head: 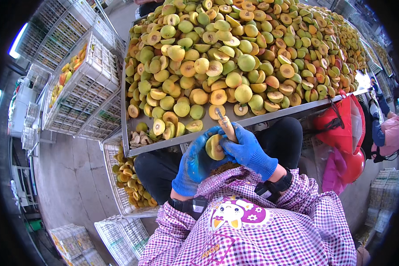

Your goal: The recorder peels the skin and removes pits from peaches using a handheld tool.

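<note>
My left hand (194, 163), in a blue coated work glove, holds a halved yellow-green stone fruit (214, 147) in front of my lap. Its rounded skin side is partly covered by the glove. In a matching glove, my right hand (247, 149) grips the pale wooden handle of a small pitting tool (227, 127); the metal end points up and away from me. The right fingers also touch the fruit half. Just beyond my hands rises a big heap of halved fruit (199, 66) on a metal-edged table (173, 142). Many halves show a brown pit or cavity.
Left of my knee stands a white plastic crate (114, 166) holding fruit halves. Stacked white crates (83, 89) rise beside the table's left edge. Red bags (340, 123) hang at the right, near another person in pink (387, 133). More crates (123, 236) sit on the concrete floor.
</note>
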A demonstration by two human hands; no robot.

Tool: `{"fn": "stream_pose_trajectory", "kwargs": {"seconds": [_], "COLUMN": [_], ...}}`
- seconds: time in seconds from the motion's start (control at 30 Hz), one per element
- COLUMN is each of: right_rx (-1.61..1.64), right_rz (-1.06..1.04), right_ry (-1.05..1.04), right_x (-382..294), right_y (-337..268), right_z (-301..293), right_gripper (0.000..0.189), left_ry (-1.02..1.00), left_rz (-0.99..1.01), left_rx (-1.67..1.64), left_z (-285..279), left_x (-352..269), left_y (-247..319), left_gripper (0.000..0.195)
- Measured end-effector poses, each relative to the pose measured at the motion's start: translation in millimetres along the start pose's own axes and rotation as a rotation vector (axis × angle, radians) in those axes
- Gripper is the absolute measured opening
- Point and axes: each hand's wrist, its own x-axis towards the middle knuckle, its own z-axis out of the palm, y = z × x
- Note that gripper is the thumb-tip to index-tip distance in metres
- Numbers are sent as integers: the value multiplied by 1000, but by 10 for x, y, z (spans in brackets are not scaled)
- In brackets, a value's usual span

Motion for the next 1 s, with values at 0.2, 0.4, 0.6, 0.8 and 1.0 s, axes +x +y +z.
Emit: {"fn": "stream_pose_trajectory", "kwargs": {"seconds": [0.2,0.4,0.6,0.8,1.0], "right_rx": [-350,-578,-698,-681,-355], "right_rz": [-136,-222,-186,-204,-98], "right_ry": [78,-106,-160,-171,-264], "right_x": [-159,-376,-374,-412,-455], "right_y": [139,148,103,116,11], "right_z": [78,240,248,302,326], "right_gripper": [32,35,41,34,35], "left_ry": [302,291,336,416,439], "left_rz": [77,219,301,406,737], "left_rx": [-300,-245,-184,6,479], "left_z": [-358,-342,-280,-180,-71], "left_x": [104,137,156,123,122], "left_y": [-19,-57,-140,-172,-221], "left_gripper": [37,35,37,42,45]}}
